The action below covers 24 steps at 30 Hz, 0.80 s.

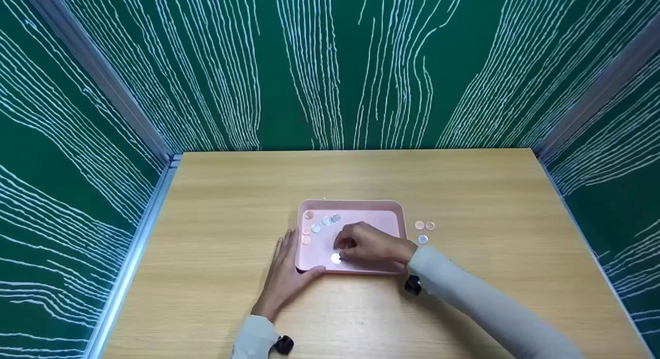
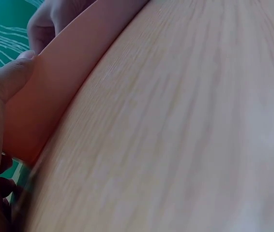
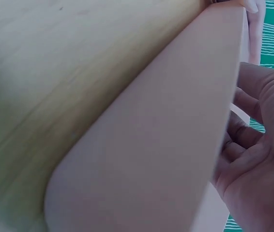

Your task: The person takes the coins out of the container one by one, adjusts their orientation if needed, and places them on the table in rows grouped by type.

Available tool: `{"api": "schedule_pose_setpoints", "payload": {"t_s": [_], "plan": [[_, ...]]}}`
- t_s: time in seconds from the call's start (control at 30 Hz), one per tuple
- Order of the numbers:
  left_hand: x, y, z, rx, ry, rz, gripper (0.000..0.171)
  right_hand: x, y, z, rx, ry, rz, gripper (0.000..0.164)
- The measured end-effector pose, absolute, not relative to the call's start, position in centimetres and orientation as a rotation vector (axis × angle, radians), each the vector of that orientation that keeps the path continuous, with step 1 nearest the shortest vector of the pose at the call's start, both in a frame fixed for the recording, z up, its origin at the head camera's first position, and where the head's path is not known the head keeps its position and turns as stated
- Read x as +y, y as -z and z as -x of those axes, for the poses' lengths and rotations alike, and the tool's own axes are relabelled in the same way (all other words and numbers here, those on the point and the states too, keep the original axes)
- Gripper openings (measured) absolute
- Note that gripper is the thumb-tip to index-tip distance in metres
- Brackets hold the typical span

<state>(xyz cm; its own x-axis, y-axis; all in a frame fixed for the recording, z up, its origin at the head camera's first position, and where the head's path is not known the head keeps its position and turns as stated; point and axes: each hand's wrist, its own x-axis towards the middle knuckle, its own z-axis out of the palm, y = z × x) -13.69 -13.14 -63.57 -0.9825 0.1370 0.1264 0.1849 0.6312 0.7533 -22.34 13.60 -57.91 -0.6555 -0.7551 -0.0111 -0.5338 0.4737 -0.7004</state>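
A shallow pink tray (image 1: 368, 217) lies on the wooden table. My left hand (image 1: 284, 276) holds its near left corner, thumb at the front rim and fingers along the left side. Inside the tray my right hand (image 1: 366, 243) has its fingers curled, pinching a bright silvery coin (image 1: 336, 258) by its edge near the front wall. In the right wrist view, the tray's wall (image 3: 151, 125) hides the fingertips of that hand. Several coins lie at the tray's left, both copper-coloured coins (image 1: 306, 239) and silvery coins (image 1: 316, 228).
Right of the tray, two copper-coloured coins (image 1: 419, 225) and one silver coin (image 1: 423, 239) lie on the wooden table (image 1: 232, 194). Green panels (image 1: 299, 91) with wavy white lines stand behind and on both sides. Metal strips run along the table's side edges.
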Motion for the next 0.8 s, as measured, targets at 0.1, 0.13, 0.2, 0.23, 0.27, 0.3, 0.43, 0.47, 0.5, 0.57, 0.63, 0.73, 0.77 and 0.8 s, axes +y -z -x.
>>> {"api": "schedule_pose_setpoints", "payload": {"t_s": [0.1, 0.13, 0.2, 0.23, 0.27, 0.3, 0.43, 0.47, 0.5, 0.57, 0.63, 0.73, 0.77, 0.8], "plan": [[-13.13, 63.56, 13.69, -2.783, 1.305, 0.275, 0.124, 13.42, 58.07, 22.3, 2.409, 0.965, 1.096, 0.016], [-13.13, 63.56, 13.68, -2.784, 1.306, 0.274, 0.124, 13.39, 58.11, 22.28, 2.411, 0.963, 1.1, 0.016], [-13.14, 63.55, 13.67, -2.783, 1.306, 0.274, 0.124, 13.34, 58.1, 22.21, 2.41, 0.958, 1.102, 0.016], [-13.16, 63.56, 13.65, -2.781, 1.306, 0.275, 0.124, 13.31, 58.08, 22.14, 2.412, 0.954, 1.099, 0.016], [-13.19, 63.54, 13.64, -2.78, 1.308, 0.273, 0.124, 13.29, 58.05, 22.07, 2.413, 0.949, 1.099, 0.016], [-13.21, 63.52, 13.63, -2.78, 1.308, 0.273, 0.124, 13.26, 58.07, 22.01, 2.412, 0.946, 1.095, 0.017], [-13.28, 63.52, 13.62, -2.773, 1.318, 0.276, 0.124, 13.1, 58.24, 21.78, 2.425, 0.927, 1.082, 0.017], [-13.28, 63.51, 13.64, -2.77, 1.32, 0.281, 0.123, 13.07, 58.35, 21.77, 2.43, 0.919, 1.089, 0.017], [-13.27, 63.52, 13.66, -2.765, 1.321, 0.288, 0.123, 13.03, 58.45, 21.77, 2.436, 0.911, 1.094, 0.017], [-13.27, 63.53, 13.67, -2.756, 1.321, 0.298, 0.122, 12.97, 58.53, 21.76, 2.447, 0.888, 1.111, 0.017], [-13.26, 63.54, 13.68, -2.751, 1.316, 0.309, 0.122, 12.92, 58.57, 21.83, 2.452, 0.869, 1.125, 0.017], [-13.25, 63.56, 13.69, -2.75, 1.316, 0.31, 0.122, 12.78, 58.36, 21.93, 2.449, 0.838, 1.141, 0.019], [-13.24, 63.57, 13.7, -2.75, 1.317, 0.309, 0.122, 12.72, 58.28, 21.98, 2.445, 0.829, 1.151, 0.019], [-13.24, 63.58, 13.7, -2.751, 1.319, 0.307, 0.122, 12.66, 58.18, 22.03, 2.439, 0.821, 1.161, 0.018]]}}
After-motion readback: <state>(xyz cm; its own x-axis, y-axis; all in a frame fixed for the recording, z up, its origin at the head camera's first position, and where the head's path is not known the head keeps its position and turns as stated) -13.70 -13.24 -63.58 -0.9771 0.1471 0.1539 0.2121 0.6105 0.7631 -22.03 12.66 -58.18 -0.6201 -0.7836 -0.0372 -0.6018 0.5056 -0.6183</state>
